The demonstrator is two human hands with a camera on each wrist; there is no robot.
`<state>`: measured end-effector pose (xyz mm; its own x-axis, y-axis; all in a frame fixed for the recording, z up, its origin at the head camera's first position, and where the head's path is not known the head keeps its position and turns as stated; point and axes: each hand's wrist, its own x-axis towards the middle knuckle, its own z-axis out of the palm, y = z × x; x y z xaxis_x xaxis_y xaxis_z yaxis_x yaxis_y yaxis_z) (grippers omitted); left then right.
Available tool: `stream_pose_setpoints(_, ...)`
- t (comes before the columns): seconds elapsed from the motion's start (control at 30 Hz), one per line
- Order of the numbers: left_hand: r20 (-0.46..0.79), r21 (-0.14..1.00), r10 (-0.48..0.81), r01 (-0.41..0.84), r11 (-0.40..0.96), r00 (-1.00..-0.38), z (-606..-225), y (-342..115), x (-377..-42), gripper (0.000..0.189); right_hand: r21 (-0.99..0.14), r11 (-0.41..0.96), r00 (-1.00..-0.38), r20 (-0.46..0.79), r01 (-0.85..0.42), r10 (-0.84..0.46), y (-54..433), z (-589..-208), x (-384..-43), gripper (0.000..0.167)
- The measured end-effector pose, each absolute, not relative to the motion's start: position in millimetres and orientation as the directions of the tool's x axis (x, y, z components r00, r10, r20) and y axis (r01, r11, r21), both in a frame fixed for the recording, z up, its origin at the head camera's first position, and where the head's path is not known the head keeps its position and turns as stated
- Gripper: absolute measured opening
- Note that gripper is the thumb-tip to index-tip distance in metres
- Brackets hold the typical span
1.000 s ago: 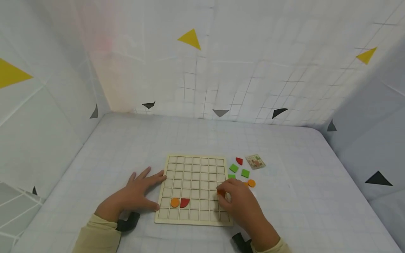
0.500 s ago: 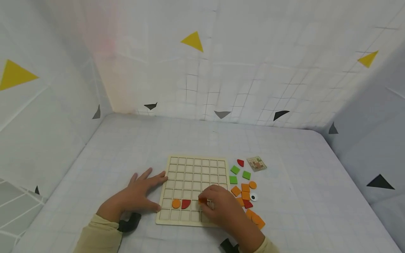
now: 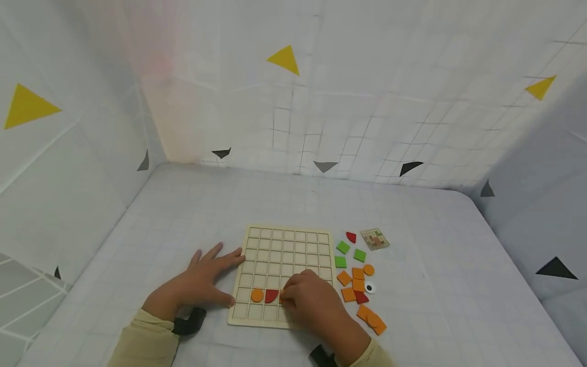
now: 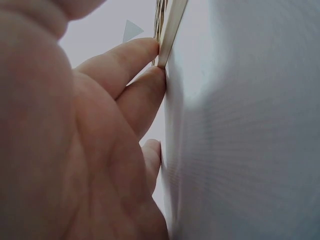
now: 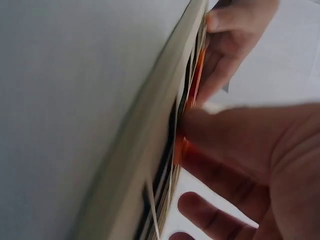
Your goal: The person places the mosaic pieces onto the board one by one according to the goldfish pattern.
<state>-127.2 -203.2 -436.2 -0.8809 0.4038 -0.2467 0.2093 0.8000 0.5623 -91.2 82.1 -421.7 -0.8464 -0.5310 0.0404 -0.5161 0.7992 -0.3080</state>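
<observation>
A pale wooden grid board (image 3: 270, 244) lies on the white tabletop. On its second row from the front sit an orange disc (image 3: 257, 295) and, beside it, a red quarter-circle tile (image 3: 271, 295). My right hand (image 3: 314, 303) pinches a small orange tile (image 5: 179, 151) between thumb and fingers, right at the cell to the right of the red one. The fingers hide most of that tile's outline. My left hand (image 3: 199, 280) is spread along the board's left edge, with thumb and fingertips touching the rim. In the left wrist view, two fingertips (image 4: 155, 47) meet the board's side.
Right of the board lie several green squares (image 3: 359, 255), orange squares (image 3: 348, 294), an orange disc (image 3: 369, 270), red quarter-circles (image 3: 351, 237) and a white eye disc (image 3: 369, 288). A small printed pattern card (image 3: 375, 239) lies behind them. White sheeting (image 3: 229, 122) stands around the table.
My right hand has moved left across the board with the orange tile, from the right-hand columns to beside the red quarter-circle. My left hand stays at the board's left edge.
</observation>
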Motion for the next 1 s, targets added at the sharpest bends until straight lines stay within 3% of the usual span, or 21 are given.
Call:
stream_pose_setpoints(0.17, -0.249, 0.562, 0.403, 0.208, 0.801, -0.881, -433.8, -202.4, -127.0, 0.097, -0.226, 0.797, -0.828, 0.101, -0.559, -0.552, 84.1, -419.7, -87.4, 0.006)
stream_pose_setpoints(0.5, -0.234, 0.559, 0.415, 0.228, 0.797, -0.879, -437.5, -203.3, -127.6, 0.098, -0.283, 0.807, -0.846, 0.029, -0.519, -0.533, 85.7, -419.2, -87.7, 0.012)
stream_pose_setpoints(1.0, -0.249, 0.557, 0.405, 0.212, 0.803, -0.880, -436.0, -202.2, -127.5, 0.099, -0.330, 0.808, -0.862, 0.036, -0.487, -0.505, 98.3, -416.1, -86.5, 0.031)
